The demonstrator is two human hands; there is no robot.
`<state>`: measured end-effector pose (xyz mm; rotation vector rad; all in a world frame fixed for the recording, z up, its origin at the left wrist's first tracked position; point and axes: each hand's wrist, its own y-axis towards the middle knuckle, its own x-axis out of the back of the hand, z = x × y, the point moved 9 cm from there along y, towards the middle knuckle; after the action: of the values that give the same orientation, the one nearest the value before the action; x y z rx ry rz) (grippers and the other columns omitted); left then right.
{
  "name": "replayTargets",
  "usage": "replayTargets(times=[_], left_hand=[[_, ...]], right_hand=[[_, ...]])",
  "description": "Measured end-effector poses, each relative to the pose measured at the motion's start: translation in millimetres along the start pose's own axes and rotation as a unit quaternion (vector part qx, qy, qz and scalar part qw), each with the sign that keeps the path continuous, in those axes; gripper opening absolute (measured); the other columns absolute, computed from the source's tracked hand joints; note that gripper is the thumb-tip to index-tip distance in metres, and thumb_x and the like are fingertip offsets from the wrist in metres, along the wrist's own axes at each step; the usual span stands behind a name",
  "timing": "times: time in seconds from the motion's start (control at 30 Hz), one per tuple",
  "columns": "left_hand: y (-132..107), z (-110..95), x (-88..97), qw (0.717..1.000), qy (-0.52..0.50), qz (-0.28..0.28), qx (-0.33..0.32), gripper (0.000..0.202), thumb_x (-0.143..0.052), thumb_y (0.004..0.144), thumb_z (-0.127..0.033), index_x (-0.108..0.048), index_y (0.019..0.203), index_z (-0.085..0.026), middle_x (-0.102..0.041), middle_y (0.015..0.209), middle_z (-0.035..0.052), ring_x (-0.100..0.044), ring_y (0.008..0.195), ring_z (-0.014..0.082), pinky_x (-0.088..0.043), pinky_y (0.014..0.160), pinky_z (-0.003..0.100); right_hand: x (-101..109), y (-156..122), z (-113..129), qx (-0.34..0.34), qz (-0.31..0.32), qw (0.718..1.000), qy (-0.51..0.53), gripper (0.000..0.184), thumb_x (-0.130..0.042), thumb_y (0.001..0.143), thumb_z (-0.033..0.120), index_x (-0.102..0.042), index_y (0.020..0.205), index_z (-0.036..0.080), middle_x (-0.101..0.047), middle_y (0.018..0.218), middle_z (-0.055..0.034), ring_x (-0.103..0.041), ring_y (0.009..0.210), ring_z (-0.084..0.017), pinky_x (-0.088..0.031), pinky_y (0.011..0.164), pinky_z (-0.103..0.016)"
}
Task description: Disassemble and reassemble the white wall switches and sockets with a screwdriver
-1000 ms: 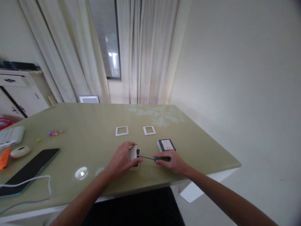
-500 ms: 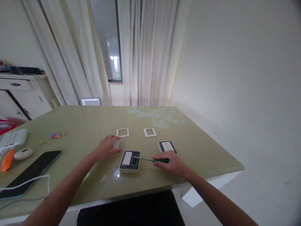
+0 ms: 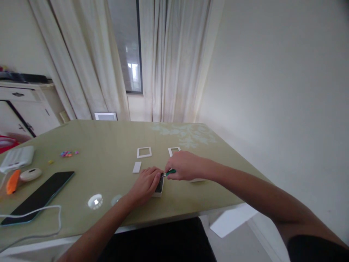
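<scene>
White piece (image 3: 137, 167) released, hands (image 3: 147, 182) (image 3: 182, 166) closer together at box (image 3: 160, 187) — screwdriver (image 3: 171, 171) seemingly steeper

The 2 bare arms reached forward and converged, bringing the hands close together. The left forearm (image 3: 103, 225) slanted up from the lower left to the left wrist (image 3: 131, 198), and the left hand (image 3: 147, 183) lay palm down, its back uppermost, fingers pointing ahead and slightly bent. The right forearm (image 3: 237, 180) came in from the right, nearly crosswise, with the elbow bent and held out to the side. The right hand (image 3: 181, 165) was closed, back upward, fingers curled in a grip, knuckles higher than the fingertips.
</scene>
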<state>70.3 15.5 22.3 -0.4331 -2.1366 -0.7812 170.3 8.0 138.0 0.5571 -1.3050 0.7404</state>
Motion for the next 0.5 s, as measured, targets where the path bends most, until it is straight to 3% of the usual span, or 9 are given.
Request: replayTargets(times=[0.13,0.23,0.33,0.5], left_hand=[[-1.2,5.0,3.9,1.0,-0.004,-0.019,0.007,0.052,-0.028,0.115,-0.041,-0.077,0.117,-0.023,-0.068,0.111,0.011,-0.069,0.107,0.0279,-0.054,0.102,0.046],[-1.0,4.8,7.8,0.999,-0.005,-0.032,0.008,0.048,-0.033,0.114,-0.04,-0.077,0.115,-0.023,-0.067,0.106,0.01,-0.07,0.1,0.027,-0.057,0.098,0.045],[-1.9,4.1,10.4,0.999,-0.002,-0.049,0.009,0.044,-0.036,0.113,-0.038,-0.077,0.113,-0.023,-0.067,0.103,0.0094,-0.071,0.096,0.0263,-0.058,0.093,0.043],[-6.4,2.1,11.7,0.997,0.016,-0.077,0.014,0.045,-0.034,0.115,-0.037,-0.074,0.102,-0.021,-0.065,0.096,0.009,-0.07,0.088,0.0248,-0.058,0.085,0.042]], right_hand=[[-6.7,-1.1,-15.3,-0.003,-0.019,0.998,0.058,0.016,-0.082,0.086,0.028,-0.091,0.099,0.03,-0.086,0.087,-0.0042,-0.075,0.082,-0.023,-0.049,0.079,-0.032],[-26.9,-13.5,-36.3,-0.025,-0.043,0.989,0.141,0.022,-0.082,0.089,0.036,-0.09,0.107,0.027,-0.087,0.093,-0.0036,-0.075,0.079,-0.021,-0.051,0.074,-0.028],[-51.5,-29.1,-53.5,-0.057,-0.074,0.971,0.221,0.032,-0.077,0.094,0.042,-0.088,0.115,0.021,-0.085,0.084,-0.0042,-0.073,0.071,-0.019,-0.05,0.067,-0.027],[-80.2,-48.7,-62.5,-0.09,-0.103,0.938,0.32,0.039,-0.079,0.092,0.05,-0.088,0.114,0.02,-0.083,0.077,-0.005,-0.072,0.064,-0.018,-0.05,0.063,-0.027]])
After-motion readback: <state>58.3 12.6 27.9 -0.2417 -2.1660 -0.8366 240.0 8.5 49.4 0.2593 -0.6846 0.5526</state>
